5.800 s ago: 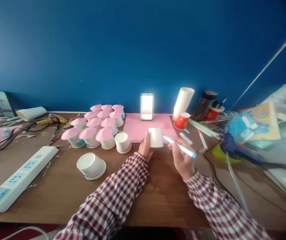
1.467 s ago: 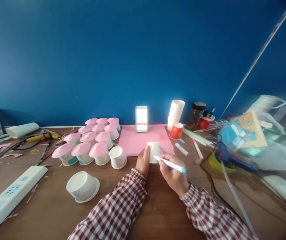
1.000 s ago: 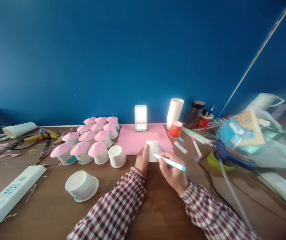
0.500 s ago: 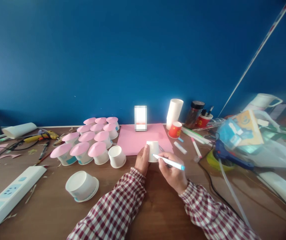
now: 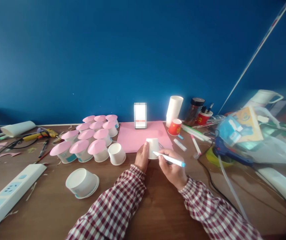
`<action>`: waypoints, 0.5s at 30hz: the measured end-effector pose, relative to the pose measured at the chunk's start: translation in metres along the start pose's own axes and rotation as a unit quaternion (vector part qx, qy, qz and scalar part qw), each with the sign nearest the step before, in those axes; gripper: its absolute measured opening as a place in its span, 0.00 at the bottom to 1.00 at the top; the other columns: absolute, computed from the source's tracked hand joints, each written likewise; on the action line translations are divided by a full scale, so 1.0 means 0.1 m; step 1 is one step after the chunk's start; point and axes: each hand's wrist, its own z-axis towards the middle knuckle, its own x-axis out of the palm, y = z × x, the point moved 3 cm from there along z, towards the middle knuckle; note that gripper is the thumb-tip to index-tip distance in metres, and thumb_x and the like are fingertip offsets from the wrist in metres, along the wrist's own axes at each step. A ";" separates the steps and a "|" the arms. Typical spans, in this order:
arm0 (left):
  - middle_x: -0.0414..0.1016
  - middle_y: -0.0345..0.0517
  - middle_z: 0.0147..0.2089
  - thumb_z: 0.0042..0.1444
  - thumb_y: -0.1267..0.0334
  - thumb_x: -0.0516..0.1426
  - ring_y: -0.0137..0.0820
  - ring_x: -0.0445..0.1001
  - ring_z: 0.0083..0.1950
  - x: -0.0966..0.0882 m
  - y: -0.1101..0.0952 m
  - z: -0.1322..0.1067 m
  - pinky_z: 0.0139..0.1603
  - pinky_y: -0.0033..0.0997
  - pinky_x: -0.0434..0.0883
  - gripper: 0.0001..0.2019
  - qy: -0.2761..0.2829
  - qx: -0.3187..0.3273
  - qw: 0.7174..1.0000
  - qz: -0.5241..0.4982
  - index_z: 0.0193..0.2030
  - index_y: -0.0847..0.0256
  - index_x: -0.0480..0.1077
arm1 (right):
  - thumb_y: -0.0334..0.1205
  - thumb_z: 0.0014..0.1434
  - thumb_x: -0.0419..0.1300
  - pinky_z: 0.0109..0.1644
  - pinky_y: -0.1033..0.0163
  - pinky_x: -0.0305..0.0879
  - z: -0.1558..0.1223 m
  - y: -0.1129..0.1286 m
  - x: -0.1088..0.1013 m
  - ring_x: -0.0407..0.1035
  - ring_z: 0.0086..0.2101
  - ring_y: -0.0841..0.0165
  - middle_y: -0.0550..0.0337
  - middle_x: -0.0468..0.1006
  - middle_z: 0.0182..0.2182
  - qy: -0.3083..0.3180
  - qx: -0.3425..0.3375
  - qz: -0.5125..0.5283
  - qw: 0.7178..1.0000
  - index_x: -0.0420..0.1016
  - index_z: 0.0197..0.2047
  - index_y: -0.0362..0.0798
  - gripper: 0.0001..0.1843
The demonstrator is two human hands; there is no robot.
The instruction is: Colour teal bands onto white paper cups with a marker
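Note:
My left hand [image 5: 142, 157] grips a white paper cup [image 5: 153, 145] by its left side, fingers wrapped round it. In my right hand [image 5: 173, 169] is a white marker pen [image 5: 172, 160] with a light blue end, its tip touching the cup's side. Behind the cup lies a sheet of pink paper [image 5: 130, 136]. To the left, an upside-down white paper cup [image 5: 117, 154] stands beside several cups topped with pink paper cones [image 5: 98, 147]. Nearer to me sits a wider upside-down white paper cup [image 5: 82, 182].
A power strip [image 5: 9, 196] lies at the left, near a yellow glue gun [image 5: 39, 134]. At the back stand a phone-like upright object [image 5: 140, 115], stacked white cups [image 5: 174, 110], a red cup [image 5: 174, 127] and a jar [image 5: 194, 111]. A blue glue gun [image 5: 230, 153] and plastic bags crowd the right.
The whole scene sits slightly higher in the picture. My marker pen's tip has shifted slightly against the cup; both hands keep their grips.

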 end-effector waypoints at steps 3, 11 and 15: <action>0.75 0.46 0.29 0.57 0.42 0.50 0.28 0.69 0.28 0.00 -0.03 -0.02 0.30 0.28 0.65 0.25 -0.004 0.004 1.000 0.022 0.35 0.66 0.73 | 0.36 0.60 0.56 0.38 0.62 0.72 0.00 0.00 0.00 0.73 0.31 0.67 0.57 0.78 0.31 0.004 -0.001 0.001 1.000 0.73 0.38 0.47 0.05; 0.75 0.47 0.28 0.57 0.42 0.49 0.29 0.69 0.27 0.01 -0.04 -0.02 0.30 0.28 0.65 0.26 0.000 0.000 1.000 0.031 0.34 0.67 0.73 | 0.37 0.60 0.56 0.37 0.62 0.72 0.00 0.00 0.00 0.73 0.31 0.67 0.57 0.77 0.30 0.008 0.001 0.002 1.000 0.73 0.38 0.46 0.06; 0.75 0.48 0.29 0.57 0.42 0.50 0.29 0.69 0.28 0.03 -0.05 -0.03 0.29 0.28 0.65 0.26 0.000 0.002 1.000 0.016 0.36 0.67 0.73 | 0.37 0.60 0.56 0.37 0.62 0.72 0.01 0.00 0.01 0.73 0.31 0.67 0.57 0.77 0.30 0.009 -0.001 -0.004 1.000 0.73 0.38 0.47 0.06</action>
